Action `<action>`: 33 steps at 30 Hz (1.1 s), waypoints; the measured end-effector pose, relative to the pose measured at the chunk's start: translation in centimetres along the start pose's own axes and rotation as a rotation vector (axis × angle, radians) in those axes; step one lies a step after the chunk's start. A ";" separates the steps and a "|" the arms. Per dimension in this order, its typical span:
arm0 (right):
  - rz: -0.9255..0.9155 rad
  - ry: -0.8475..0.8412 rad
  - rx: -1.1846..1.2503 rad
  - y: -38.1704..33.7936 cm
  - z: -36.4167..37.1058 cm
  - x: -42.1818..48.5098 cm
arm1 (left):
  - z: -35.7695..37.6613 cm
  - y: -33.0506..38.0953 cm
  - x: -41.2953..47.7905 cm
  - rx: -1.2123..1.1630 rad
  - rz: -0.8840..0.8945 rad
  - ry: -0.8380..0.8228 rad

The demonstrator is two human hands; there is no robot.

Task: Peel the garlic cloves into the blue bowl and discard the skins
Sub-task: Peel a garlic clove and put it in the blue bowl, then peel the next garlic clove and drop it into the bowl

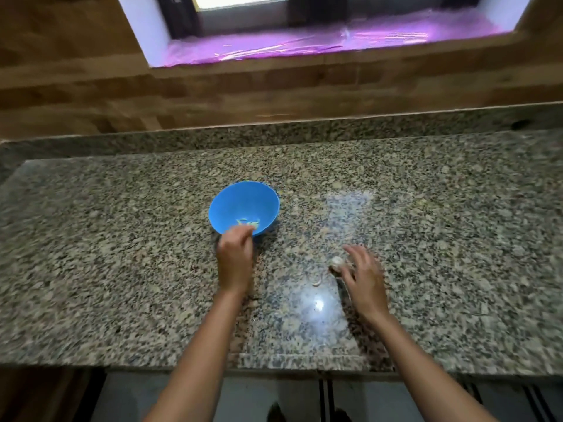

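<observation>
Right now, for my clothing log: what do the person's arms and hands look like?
The left hand and right hand are bare, ungloved. No sleeve on left forearm or right forearm; no watch, bracelet or ring is visible, though blur hides fine detail.

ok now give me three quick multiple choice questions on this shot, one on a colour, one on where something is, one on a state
1. What colour is the bowl?
A. red
B. white
C. blue

2. Where is the head of garlic?
A. inside the bowl
B. on the counter, next to the right hand
C. on the window sill

3. How does the bowl stand?
A. upside down
B. upright, with pale bits in it
C. covered by a lid

Answers:
1 C, its whole wall shows bright blue.
2 B, it lies on the speckled stone by the right hand's spread fingers.
3 B, its mouth faces up and pale bits lie at the bottom.
</observation>
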State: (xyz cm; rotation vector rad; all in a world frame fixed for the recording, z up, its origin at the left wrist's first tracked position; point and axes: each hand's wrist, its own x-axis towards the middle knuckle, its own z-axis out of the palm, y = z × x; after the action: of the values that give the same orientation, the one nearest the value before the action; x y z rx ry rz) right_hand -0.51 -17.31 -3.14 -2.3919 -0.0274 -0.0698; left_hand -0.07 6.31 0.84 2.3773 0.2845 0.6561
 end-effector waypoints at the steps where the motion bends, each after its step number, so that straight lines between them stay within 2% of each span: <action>1: 0.002 -0.026 -0.022 0.3 0.4 0.1 | 0.0 0.2 2.4 0.005 -0.046 0.018; 3: 0.013 -0.065 -0.045 0.9 1.0 0.0 | 0.6 -0.1 6.6 0.092 -0.189 -0.110; 5: 0.001 -0.086 -0.036 1.3 1.3 0.0 | 0.9 0.4 7.9 0.196 -0.240 -0.212; 7: -0.026 -0.067 -0.003 1.6 1.6 -0.2 | 1.5 2.8 6.1 0.136 -0.042 -0.189; 8: -0.035 -0.042 0.020 1.6 1.7 -0.3 | 1.9 4.1 4.0 0.059 0.065 -0.241; 9: -0.044 -0.016 0.042 1.7 1.8 -0.5 | 2.5 5.2 1.7 -0.001 0.104 -0.377; 11: -0.061 0.013 0.064 1.8 1.9 -0.7 | 4.0 6.0 -2.6 -0.033 0.067 -0.713; 13: -0.069 0.020 0.078 1.9 2.0 -0.7 | 5.6 5.1 -4.6 0.083 0.111 -0.835; 18: -0.054 0.121 0.031 2.0 2.3 -1.7 | 6.8 4.5 -4.5 0.231 0.199 -0.774; 20: -0.050 0.220 0.068 1.1 2.7 -2.9 | 6.7 4.2 -4.6 0.124 0.060 -0.733; 22: -0.087 0.256 0.120 -0.2 3.2 -4.1 | 6.2 3.5 -4.3 -0.128 -0.219 -0.692; 24: -0.123 0.160 0.116 -1.3 3.6 -4.7 | 5.6 2.8 -4.1 -0.339 -0.408 -0.678; 25: -0.138 0.085 0.086 -1.6 3.7 -4.8 | 5.4 2.5 -4.2 -0.381 -0.437 -0.674; 27: -0.154 -0.058 -0.010 -1.5 4.1 -4.8 | 4.8 2.0 -4.2 -0.328 -0.376 -0.648; 30: -0.154 -0.175 -0.157 -1.0 4.7 -5.1 | 4.1 1.6 -4.4 -0.201 -0.223 -0.604; 33: -0.152 -0.191 -0.183 -0.6 5.0 -5.2 | 3.7 1.4 -4.6 -0.235 -0.249 -0.606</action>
State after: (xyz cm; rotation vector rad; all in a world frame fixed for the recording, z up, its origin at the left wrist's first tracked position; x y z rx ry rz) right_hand -5.51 -13.50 -6.71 -2.5682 -0.3040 0.0887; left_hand -1.99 1.63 -2.52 2.1444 0.2150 -0.1500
